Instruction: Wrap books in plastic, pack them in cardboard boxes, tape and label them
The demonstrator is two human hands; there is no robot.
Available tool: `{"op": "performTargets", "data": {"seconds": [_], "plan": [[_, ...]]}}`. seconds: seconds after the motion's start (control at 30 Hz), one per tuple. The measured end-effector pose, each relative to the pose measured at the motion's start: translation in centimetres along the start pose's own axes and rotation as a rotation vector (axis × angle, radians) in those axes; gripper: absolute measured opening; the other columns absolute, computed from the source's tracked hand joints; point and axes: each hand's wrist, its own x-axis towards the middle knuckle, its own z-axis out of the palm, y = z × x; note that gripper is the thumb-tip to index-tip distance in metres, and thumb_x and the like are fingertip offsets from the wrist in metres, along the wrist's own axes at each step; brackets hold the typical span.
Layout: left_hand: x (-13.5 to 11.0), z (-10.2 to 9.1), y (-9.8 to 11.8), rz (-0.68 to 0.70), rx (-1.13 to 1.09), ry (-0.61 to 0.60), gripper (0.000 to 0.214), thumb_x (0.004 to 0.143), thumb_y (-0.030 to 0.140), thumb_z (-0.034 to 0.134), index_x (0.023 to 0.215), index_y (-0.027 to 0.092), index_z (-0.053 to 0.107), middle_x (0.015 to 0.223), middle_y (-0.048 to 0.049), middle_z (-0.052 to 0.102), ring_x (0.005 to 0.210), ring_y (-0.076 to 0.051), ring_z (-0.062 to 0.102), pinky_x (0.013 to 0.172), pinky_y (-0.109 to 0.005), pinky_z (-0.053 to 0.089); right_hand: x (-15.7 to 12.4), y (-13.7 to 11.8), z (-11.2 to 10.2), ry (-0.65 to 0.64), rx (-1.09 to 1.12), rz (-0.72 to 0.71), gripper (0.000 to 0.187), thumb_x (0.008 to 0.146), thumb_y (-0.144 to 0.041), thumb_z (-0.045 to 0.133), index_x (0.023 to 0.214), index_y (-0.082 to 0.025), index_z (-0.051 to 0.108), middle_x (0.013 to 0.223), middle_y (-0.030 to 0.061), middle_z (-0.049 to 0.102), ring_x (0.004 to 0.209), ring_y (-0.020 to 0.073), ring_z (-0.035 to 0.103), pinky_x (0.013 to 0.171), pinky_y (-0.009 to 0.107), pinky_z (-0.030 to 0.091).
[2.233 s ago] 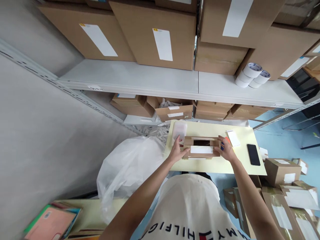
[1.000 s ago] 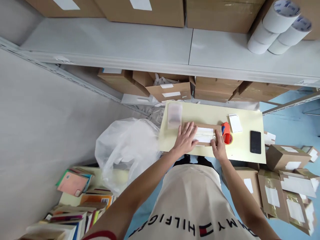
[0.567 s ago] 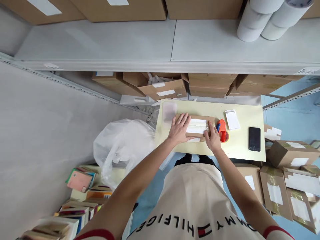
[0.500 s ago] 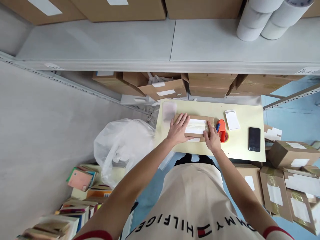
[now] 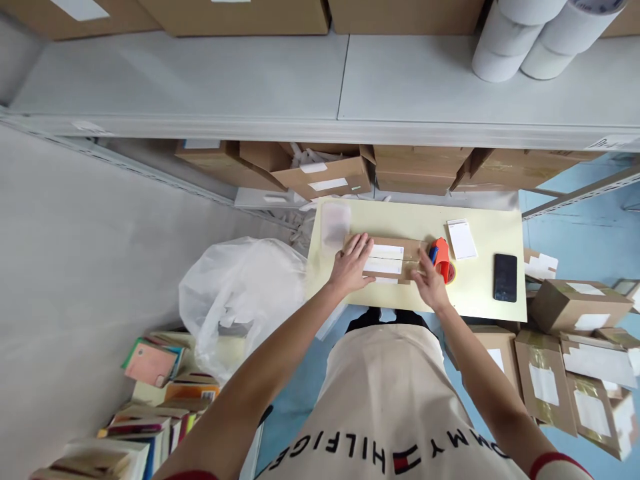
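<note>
A flat brown cardboard box point(image 5: 385, 248) with white labels on top lies on a pale yellow table point(image 5: 480, 300). My left hand point(image 5: 350, 267) lies flat and open on the box's left end, fingers spread. My right hand point(image 5: 429, 283) is at the box's right end, with loosely bent fingers touching the cardboard. Right beside those fingers stands a red tape dispenser point(image 5: 443, 260). I see nothing gripped in either hand.
On the table lie a frosted plastic sleeve point(image 5: 335, 223), a white notepad point(image 5: 461, 239) and a black phone point(image 5: 504, 277). A white plastic bag point(image 5: 240, 293) and stacked books point(image 5: 150, 400) are to the left. Taped cartons point(image 5: 575, 307) are to the right, with shelves and tape rolls point(image 5: 530, 40) behind.
The box's flaps were open 2.2 s ago and now lie flat. My left hand slid toward the box's left end. My right hand drew back a little toward the table's near edge.
</note>
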Motion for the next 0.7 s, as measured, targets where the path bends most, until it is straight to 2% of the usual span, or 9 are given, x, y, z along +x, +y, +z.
{"op": "performTargets", "data": {"seconds": [0.1, 0.13, 0.23, 0.3, 0.4, 0.47, 0.57, 0.63, 0.7], "plan": [[1.1, -0.1, -0.2, -0.008, 0.035, -0.015, 0.105, 0.073, 0.047, 0.074, 0.156, 0.021, 0.015, 0.162, -0.0144, 0.017, 0.149, -0.036, 0.010, 0.109, -0.048, 0.034, 1.6, 3.3, -0.2, 0.203, -0.081, 0.106, 0.056, 0.088, -0.047, 0.047, 0.136, -0.018, 0.043, 0.114, 0.0140, 0.068, 0.100, 0.0288, 0.066, 0.085, 0.046, 0.055], [1.3, 0.0, -0.2, -0.008, 0.042, -0.017, 0.105, 0.073, 0.048, 0.073, 0.156, 0.020, 0.015, 0.162, -0.0150, 0.016, 0.150, -0.036, 0.009, 0.109, -0.049, 0.033, 2.1, 4.3, 0.0, 0.229, -0.135, 0.131, 0.055, 0.085, -0.047, 0.051, 0.131, -0.017, 0.045, 0.110, 0.0152, 0.068, 0.098, 0.0301, 0.066, 0.084, 0.048, 0.054], [1.6, 0.4, -0.3, -0.008, 0.046, -0.024, 0.102, 0.077, 0.052, 0.069, 0.156, 0.016, 0.014, 0.162, -0.0169, 0.014, 0.150, -0.036, 0.006, 0.109, -0.052, 0.031, 3.4, 5.9, 1.1, 0.191, -0.253, 0.229, 0.055, 0.075, -0.038, 0.061, 0.124, -0.016, 0.046, 0.104, 0.0167, 0.068, 0.092, 0.0324, 0.066, 0.083, 0.050, 0.051], [1.6, 0.8, -0.3, 0.001, 0.035, -0.030, 0.102, 0.078, 0.053, 0.066, 0.156, 0.014, 0.013, 0.162, -0.0181, 0.013, 0.150, -0.036, 0.006, 0.111, -0.055, 0.026, 3.7, 5.9, 1.2, 0.168, -0.277, 0.296, 0.055, 0.074, -0.030, 0.059, 0.125, -0.015, 0.045, 0.101, 0.0168, 0.068, 0.089, 0.0326, 0.066, 0.084, 0.051, 0.049], [1.6, 1.5, -0.2, 0.046, -0.011, -0.018, 0.101, 0.079, 0.054, 0.066, 0.156, 0.015, 0.013, 0.162, -0.0184, 0.014, 0.149, -0.038, 0.009, 0.115, -0.062, 0.011, 3.0, 4.8, -1.3, 0.198, -0.255, 0.294, 0.053, 0.077, -0.029, 0.052, 0.128, -0.017, 0.045, 0.101, 0.0152, 0.068, 0.088, 0.0322, 0.065, 0.082, 0.049, 0.049], [1.5, 2.0, 0.1, 0.084, -0.046, 0.003, 0.099, 0.078, 0.057, 0.067, 0.155, 0.018, 0.018, 0.162, -0.0179, 0.014, 0.149, -0.039, 0.010, 0.115, -0.063, 0.002, 2.1, 3.5, -4.2, 0.238, -0.170, 0.224, 0.054, 0.079, -0.033, 0.050, 0.131, -0.020, 0.044, 0.097, 0.0112, 0.068, 0.082, 0.0290, 0.064, 0.075, 0.043, 0.051], [1.1, 2.7, 0.4, 0.122, -0.071, 0.034, 0.100, 0.073, 0.061, 0.070, 0.154, 0.020, 0.025, 0.162, -0.0182, 0.013, 0.149, -0.040, 0.010, 0.115, -0.063, -0.002, 1.7, 0.7, -7.9, 0.263, 0.029, 0.057, 0.051, 0.082, -0.035, 0.046, 0.130, -0.021, 0.045, 0.086, 0.0045, 0.065, 0.070, 0.0215, 0.060, 0.065, 0.035, 0.050], [0.8, 3.1, 0.5, 0.142, -0.078, 0.059, 0.101, 0.071, 0.060, 0.072, 0.153, 0.019, 0.027, 0.161, -0.0185, 0.014, 0.149, -0.039, 0.011, 0.116, -0.063, -0.002, 2.8, -1.6, -8.7, 0.258, 0.097, -0.036, 0.040, 0.084, -0.037, 0.044, 0.117, -0.019, 0.054, 0.078, 0.0023, 0.062, 0.067, 0.0190, 0.057, 0.063, 0.032, 0.048], [0.6, 3.2, 0.4, 0.170, -0.095, 0.085, 0.101, 0.071, 0.057, 0.073, 0.153, 0.019, 0.028, 0.161, -0.0184, 0.016, 0.149, -0.038, 0.012, 0.116, -0.062, -0.002, 4.6, -3.9, -8.1, 0.206, 0.112, -0.101, 0.032, 0.086, -0.043, 0.044, 0.098, -0.019, 0.061, 0.074, 0.0021, 0.061, 0.068, 0.0189, 0.056, 0.064, 0.032, 0.047]]}}
